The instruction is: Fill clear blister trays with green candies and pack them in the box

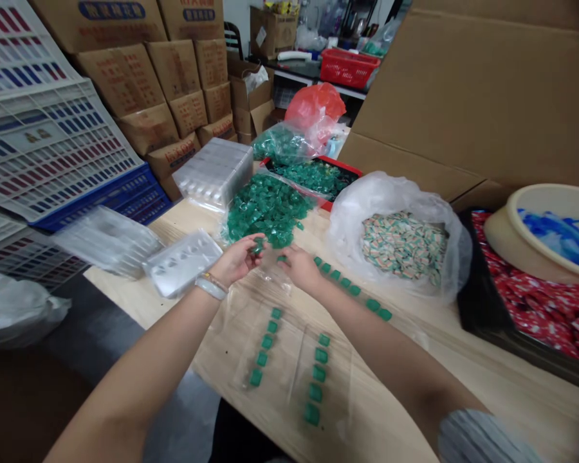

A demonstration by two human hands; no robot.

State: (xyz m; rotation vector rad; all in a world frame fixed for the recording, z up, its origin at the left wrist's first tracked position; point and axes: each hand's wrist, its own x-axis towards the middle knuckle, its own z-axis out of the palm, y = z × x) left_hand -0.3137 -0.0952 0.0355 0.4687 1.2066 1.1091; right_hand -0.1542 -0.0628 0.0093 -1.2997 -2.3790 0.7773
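A heap of small green wrapped pieces (266,207) lies on the wooden table (463,379). My left hand (238,258) is at the heap's near edge, fingers pinched on a green piece (257,244). My right hand (300,267) rests beside it, fingers curled on another green piece (282,259). Close to me lie two clear trays, each holding a row of green pieces (265,344) (317,379). A third row of green pieces (352,288) runs along my right forearm.
A clear bag of pale wrapped sachets (403,244) stands right of the heap. Stacks of clear trays (182,262) (216,172) lie at left. A red tray of green pieces (318,177), cardboard boxes (174,83), crates (43,141), red packets (550,308) and a round basin (554,228) surround.
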